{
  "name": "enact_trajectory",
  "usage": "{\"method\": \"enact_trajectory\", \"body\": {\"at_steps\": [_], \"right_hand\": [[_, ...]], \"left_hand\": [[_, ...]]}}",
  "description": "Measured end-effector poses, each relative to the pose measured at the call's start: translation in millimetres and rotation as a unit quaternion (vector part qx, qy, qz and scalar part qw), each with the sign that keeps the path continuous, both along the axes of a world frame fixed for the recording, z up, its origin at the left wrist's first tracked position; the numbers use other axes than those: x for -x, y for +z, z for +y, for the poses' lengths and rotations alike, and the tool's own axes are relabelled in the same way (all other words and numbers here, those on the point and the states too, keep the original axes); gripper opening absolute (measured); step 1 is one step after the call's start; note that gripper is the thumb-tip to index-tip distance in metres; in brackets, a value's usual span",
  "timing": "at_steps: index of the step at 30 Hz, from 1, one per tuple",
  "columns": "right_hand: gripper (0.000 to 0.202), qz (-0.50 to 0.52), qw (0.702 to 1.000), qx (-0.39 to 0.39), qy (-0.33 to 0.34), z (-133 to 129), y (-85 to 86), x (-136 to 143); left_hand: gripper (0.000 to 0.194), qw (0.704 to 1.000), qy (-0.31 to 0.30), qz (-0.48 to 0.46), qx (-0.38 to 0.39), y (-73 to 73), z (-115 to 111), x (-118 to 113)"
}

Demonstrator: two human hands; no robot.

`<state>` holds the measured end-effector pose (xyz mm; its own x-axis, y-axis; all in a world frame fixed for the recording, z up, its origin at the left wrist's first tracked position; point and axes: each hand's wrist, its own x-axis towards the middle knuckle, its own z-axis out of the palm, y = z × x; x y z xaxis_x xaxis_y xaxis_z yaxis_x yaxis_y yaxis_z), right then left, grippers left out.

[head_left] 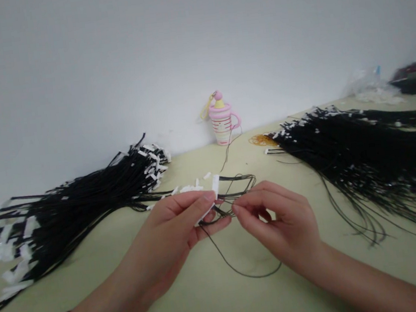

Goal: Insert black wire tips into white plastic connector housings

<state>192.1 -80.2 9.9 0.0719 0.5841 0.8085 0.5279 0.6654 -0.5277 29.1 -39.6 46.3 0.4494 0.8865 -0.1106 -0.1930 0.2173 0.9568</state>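
Near the middle of the view, my left hand (180, 224) pinches a white strip (215, 185) between thumb and fingers. Black cords (235, 178) run out from the strip toward the right in loops. My right hand (280, 218) has thumb and forefinger pressed together on a thin dark cord beside those loops, close to my left fingertips. A loose length of thin cord (240, 274) hangs in a curve below both hands. My palm and fingers hide part of the strip.
A large bundle of black cords with white ends (95, 194) lies at left, another black bundle (373, 157) at right. A pink striped cup (222, 124) stands by the wall, near orange bands (262, 140). White scraps (187, 189) lie behind my left hand; a plastic bag (371, 88) sits far right.
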Motion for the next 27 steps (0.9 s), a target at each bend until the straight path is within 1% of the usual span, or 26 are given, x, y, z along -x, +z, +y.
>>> {"method": "enact_trajectory", "body": {"at_steps": [5,10,18,22,27], "right_hand": [[0.007,-0.012,1.0,0.005,0.004,0.0,-1.1,-0.2],[0.007,-0.021,1.0,0.017,0.009,1.5,-3.4,-0.8],[0.006,-0.042,0.999,0.023,0.012,2.3,-7.0,-2.1],[0.006,-0.042,0.999,0.027,0.006,3.3,-10.6,-1.7],[0.007,-0.05,0.999,0.009,0.002,4.2,-13.2,-1.1]], "left_hand": [[0.011,1.0,0.004,0.013,-0.011,-2.3,-1.0,-1.5],[0.013,0.998,0.011,0.044,-0.049,-5.8,0.1,-0.9],[0.015,0.982,0.002,0.125,-0.143,-10.1,3.3,-2.3],[0.016,0.987,-0.005,0.095,-0.129,-15.3,-0.3,-4.7],[0.013,0.994,-0.002,0.04,-0.099,-20.6,-7.9,-9.4]]}}
